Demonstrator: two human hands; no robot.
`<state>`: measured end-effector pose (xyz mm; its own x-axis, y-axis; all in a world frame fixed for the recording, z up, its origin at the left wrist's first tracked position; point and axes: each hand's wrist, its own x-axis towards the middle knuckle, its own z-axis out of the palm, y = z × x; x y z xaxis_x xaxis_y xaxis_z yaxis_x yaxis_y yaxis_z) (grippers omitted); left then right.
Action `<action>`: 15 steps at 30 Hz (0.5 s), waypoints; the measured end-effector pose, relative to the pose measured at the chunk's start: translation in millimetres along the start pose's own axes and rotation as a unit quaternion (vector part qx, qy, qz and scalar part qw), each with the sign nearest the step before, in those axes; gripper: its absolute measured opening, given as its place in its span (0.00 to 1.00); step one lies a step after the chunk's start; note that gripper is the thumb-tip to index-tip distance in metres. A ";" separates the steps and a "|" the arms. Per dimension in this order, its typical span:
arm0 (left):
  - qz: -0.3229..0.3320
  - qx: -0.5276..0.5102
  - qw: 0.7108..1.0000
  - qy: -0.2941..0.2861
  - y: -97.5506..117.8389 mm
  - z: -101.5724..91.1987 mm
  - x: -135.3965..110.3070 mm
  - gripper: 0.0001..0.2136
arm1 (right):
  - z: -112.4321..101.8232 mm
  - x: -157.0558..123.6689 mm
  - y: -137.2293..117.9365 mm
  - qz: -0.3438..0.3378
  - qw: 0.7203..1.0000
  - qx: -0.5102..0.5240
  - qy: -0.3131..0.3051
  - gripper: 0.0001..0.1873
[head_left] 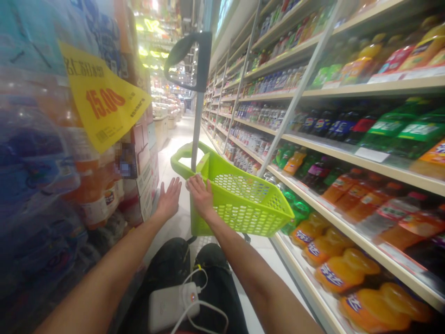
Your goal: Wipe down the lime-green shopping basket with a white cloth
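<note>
A bright green shopping basket (239, 197) with perforated walls stands in front of my knees. Its grey pull handle (198, 111) is extended upward and ends in a dark grip (205, 65). My right hand (200, 195) lies against the near left side of the basket, palm down with fingers stretched out. To the left of it, my left hand (169, 199) is spread open in the air beside the basket, holding nothing. A white power bank (174, 306) with a white cable (208, 308) rests on my lap.
Shelves of bottled drinks (347, 185) line the right side, with orange soda bottles (347, 271) at the bottom. On the left rise wrapped drink packs (41, 176) with a yellow price sign (104, 99) sticking out. A pale floor aisle (187, 125) runs between.
</note>
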<state>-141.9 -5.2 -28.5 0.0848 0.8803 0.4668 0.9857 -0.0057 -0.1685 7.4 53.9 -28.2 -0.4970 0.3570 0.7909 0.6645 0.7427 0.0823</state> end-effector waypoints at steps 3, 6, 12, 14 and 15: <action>0.002 0.006 1.000 -0.002 -2.6 3.3 -4.5 0.34 | 17.4 -21.9 1.1 -0.011 0.999 0.005 -0.048 0.19; 0.013 0.010 1.000 0.000 -2.8 11.0 -11.5 0.34 | 33.6 -55.9 -3.8 -0.025 0.995 0.010 -0.095 0.18; 0.007 -0.001 1.000 0.014 -3.6 0.1 -0.5 0.34 | 12.3 -48.6 -8.8 0.004 0.999 0.023 -0.041 0.20; -0.005 -0.005 1.000 0.016 -4.4 -13.0 12.2 0.35 | -5.6 -20.4 -3.5 0.045 0.999 0.019 0.022 0.21; -0.010 -0.007 1.000 0.017 -4.1 -19.9 19.0 0.35 | -13.2 -5.8 -0.3 0.065 0.997 0.016 0.045 0.22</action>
<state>-141.5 2.2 -1.7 0.0704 0.8633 0.4998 0.9891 0.0046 -0.1474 17.5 44.2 -24.9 -0.3550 0.4003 0.8448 0.7010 0.7118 -0.0427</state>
